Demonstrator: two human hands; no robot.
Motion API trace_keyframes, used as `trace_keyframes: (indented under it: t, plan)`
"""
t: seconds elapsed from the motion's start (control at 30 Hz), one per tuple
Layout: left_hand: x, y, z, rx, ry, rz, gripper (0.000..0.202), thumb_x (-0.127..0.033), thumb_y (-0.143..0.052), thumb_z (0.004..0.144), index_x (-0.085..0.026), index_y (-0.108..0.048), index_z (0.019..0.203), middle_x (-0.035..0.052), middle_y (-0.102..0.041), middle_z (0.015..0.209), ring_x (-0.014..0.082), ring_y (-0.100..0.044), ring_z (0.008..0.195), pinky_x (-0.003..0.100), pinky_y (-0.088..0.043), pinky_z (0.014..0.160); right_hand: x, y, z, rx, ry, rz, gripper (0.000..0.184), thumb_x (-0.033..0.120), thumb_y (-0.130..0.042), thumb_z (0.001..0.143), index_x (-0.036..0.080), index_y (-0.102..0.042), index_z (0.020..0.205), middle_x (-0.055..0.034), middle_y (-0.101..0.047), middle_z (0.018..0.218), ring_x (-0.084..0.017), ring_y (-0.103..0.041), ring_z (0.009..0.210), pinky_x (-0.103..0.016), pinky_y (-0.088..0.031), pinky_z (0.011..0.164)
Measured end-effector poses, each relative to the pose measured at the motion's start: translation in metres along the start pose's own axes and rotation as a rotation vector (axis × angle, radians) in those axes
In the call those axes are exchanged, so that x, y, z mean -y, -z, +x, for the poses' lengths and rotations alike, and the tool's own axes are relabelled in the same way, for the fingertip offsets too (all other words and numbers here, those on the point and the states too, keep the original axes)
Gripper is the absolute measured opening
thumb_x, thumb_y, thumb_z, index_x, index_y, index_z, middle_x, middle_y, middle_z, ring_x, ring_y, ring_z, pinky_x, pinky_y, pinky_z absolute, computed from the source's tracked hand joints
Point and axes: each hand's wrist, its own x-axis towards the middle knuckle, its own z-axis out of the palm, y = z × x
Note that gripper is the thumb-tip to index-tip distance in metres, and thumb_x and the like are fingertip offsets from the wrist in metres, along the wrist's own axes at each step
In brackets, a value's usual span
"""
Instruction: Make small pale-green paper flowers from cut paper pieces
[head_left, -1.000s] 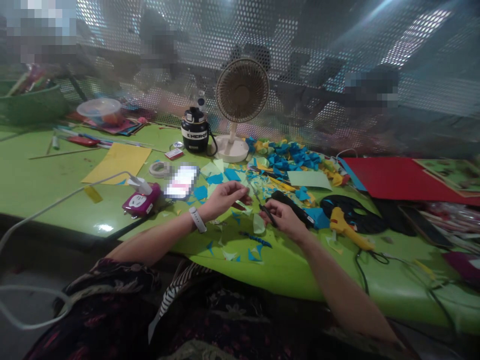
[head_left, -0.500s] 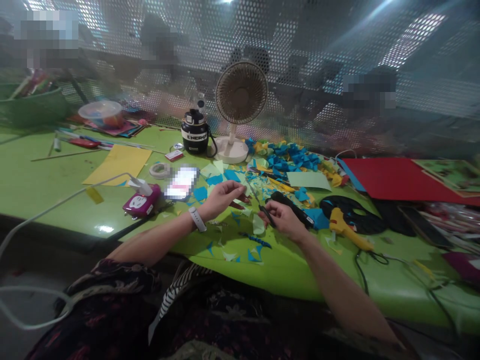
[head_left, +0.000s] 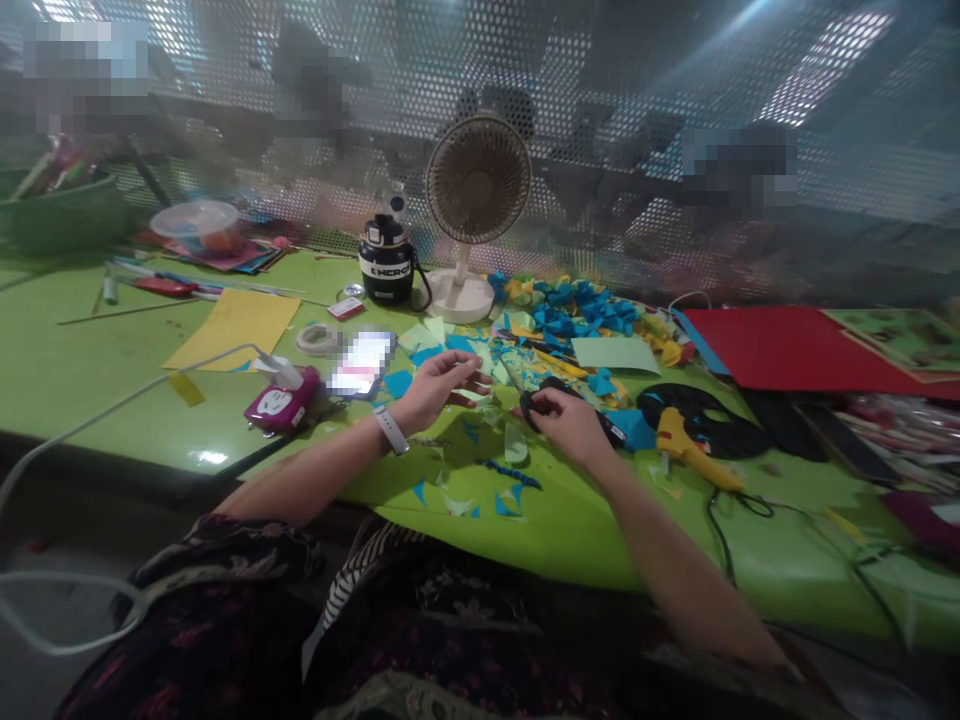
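Hands apart, left hand (head_left: 439, 390) open, right hand (head_left: 571, 425) gripping black-handled scissors (head_left: 531, 410), blades pointing forward-left

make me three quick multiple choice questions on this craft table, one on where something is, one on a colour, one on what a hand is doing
1. Where does the yellow hot glue gun lie?
A. on the yellow paper sheet
B. on the table, to the right of the person's right hand
C. under the fan

2. What colour is the large sheet at the far right of the table?
A. blue
B. green
C. red

3. What is the right hand doing?
A. holding black-handled scissors
B. lying flat and empty on the table
C. gripping the glue gun

Answers:
1. B, the glue gun rests on the green surface beyond that hand.
2. C, the sheet shows plain red.
3. A, the fingers close around the scissors' black handle.
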Motion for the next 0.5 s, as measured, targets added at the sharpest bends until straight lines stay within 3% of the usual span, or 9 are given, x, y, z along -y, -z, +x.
trace_keyframes:
  t: [0.1,0.23,0.5]
  plan:
    - [0.000,0.001,0.001,0.011,-0.023,-0.008,0.038,-0.042,-0.080,0.076,-0.015,-0.057,0.091,0.0057,-0.074,0.083,0.0147,-0.073,0.070,0.020,-0.053,0.055,-0.007,0.000,0.003,0.003,0.079,-0.170,0.037,0.056,-0.069,0.074,0.019,-0.068,0.069,-0.0051,-0.064,0.074,-0.016,-0.054,0.062,-0.028,-0.038,0.058]
    - [-0.001,0.000,-0.001,0.041,-0.043,0.014,0.042,-0.043,-0.082,0.072,-0.015,-0.057,0.091,0.0050,-0.074,0.082,0.0160,-0.073,0.072,0.021,-0.053,0.055,-0.010,-0.004,0.005,0.140,-0.071,-0.256,0.021,0.041,-0.068,0.077,0.020,-0.068,0.075,-0.0003,-0.062,0.062,-0.016,-0.054,0.057,-0.027,-0.033,0.053]
    - [0.004,-0.002,-0.004,0.125,0.027,-0.034,0.038,-0.034,-0.084,0.072,-0.015,-0.058,0.093,0.0063,-0.074,0.084,0.0175,-0.074,0.074,0.024,-0.056,0.059,-0.008,-0.014,0.007,0.107,-0.127,-0.348,0.024,0.046,-0.069,0.078,0.022,-0.071,0.086,-0.0029,-0.072,0.072,-0.020,-0.064,0.066,-0.027,-0.035,0.056]
